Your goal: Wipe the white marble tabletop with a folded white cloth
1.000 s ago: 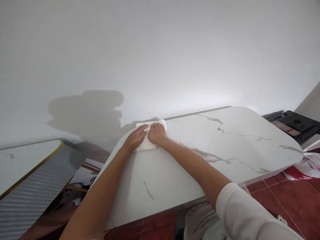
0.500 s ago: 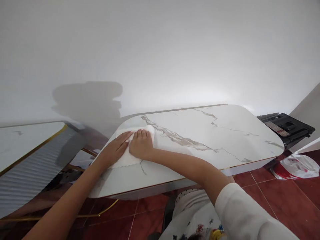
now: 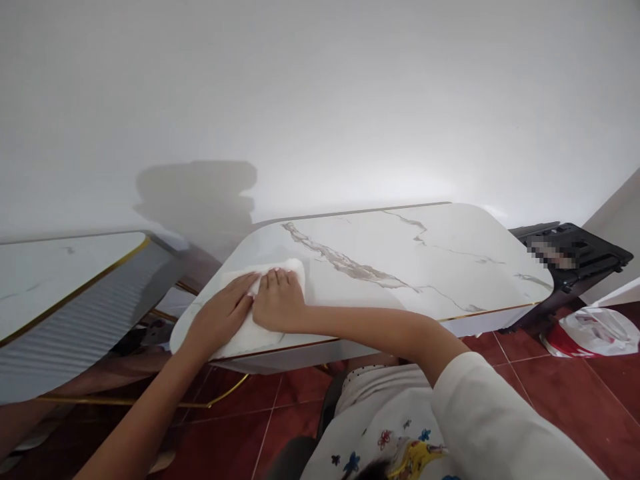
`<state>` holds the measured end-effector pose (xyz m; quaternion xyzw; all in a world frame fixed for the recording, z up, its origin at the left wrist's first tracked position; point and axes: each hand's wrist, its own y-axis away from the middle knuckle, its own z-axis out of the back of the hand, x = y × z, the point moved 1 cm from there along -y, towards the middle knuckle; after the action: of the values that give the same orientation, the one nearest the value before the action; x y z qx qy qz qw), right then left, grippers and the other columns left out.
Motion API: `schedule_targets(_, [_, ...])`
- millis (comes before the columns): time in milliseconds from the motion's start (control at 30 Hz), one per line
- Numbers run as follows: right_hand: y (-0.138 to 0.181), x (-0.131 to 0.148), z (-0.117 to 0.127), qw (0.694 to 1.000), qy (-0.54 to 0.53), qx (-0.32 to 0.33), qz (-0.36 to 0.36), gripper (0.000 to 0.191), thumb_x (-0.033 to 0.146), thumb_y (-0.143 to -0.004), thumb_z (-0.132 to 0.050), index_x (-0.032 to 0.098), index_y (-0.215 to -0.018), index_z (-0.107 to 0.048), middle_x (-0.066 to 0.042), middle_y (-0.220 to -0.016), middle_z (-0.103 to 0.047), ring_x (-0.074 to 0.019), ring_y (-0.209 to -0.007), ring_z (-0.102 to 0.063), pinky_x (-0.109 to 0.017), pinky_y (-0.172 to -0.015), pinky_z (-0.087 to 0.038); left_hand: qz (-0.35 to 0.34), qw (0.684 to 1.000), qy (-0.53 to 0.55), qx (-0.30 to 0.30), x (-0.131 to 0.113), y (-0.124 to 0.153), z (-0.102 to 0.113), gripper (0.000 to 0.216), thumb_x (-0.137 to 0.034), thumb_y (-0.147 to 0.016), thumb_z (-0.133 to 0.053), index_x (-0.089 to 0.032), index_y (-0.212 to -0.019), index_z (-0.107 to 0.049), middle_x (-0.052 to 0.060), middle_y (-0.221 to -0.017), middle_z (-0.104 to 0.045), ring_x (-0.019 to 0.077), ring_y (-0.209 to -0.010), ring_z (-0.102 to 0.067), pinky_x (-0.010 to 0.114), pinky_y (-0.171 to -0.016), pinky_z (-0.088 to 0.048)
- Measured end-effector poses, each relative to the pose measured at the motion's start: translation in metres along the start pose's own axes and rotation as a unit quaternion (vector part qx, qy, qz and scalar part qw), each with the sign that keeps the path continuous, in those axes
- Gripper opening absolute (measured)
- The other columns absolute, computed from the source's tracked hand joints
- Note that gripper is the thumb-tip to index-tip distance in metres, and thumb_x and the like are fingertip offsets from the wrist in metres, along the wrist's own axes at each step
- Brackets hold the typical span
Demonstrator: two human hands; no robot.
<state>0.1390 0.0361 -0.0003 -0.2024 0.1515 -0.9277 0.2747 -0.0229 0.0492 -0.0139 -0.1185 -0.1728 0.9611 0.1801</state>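
Marble-patterned table is filling the frame's centre; left hand and right hand are pressing, unclenched, on white cloth, probably soft, light, best taken by its edges.

We count two marble-patterned tabletops: one on the central table, one on the side table to its left. Upon the central table we find two hands, one left hand and one right hand, plus one white cloth. Right of it, we count one black object and one red-and-white bag.
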Motion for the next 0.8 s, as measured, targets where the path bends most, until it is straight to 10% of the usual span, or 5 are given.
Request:
schedule_targets(300, [-0.014, -0.061, 0.007, 0.999, 0.030, -0.031, 0.029, 0.050, 0.023, -0.097, -0.038, -0.008, -0.134, -0.049, -0.027, -0.140, -0.052, -0.0329, -0.131, -0.048, -0.045, -0.114, -0.032, 0.009, 0.999, 0.034, 0.011, -0.025, -0.055, -0.029, 0.061, -0.040, -0.087, -0.024, -0.017, -0.137, -0.051, 0.007, -0.144, -0.053, 0.0230, -0.139, -0.043, 0.041, -0.121, -0.030])
schedule_targets(800, [-0.118, -0.124, -0.023, 1.000, 0.019, -0.020, 0.010, 0.042, 0.023, -0.098, -0.040, 0.000, -0.131, -0.052, -0.022, -0.139, -0.055, -0.0294, -0.132, -0.047, -0.044, -0.112, -0.034, 0.007, 0.994, 0.108, 0.017, 0.021, -0.156, -0.047, 0.061, -0.043, -0.086, -0.031, -0.010, -0.131, -0.057, 0.014, -0.143, -0.054, 0.0253, -0.134, -0.048, 0.040, -0.117, -0.032])
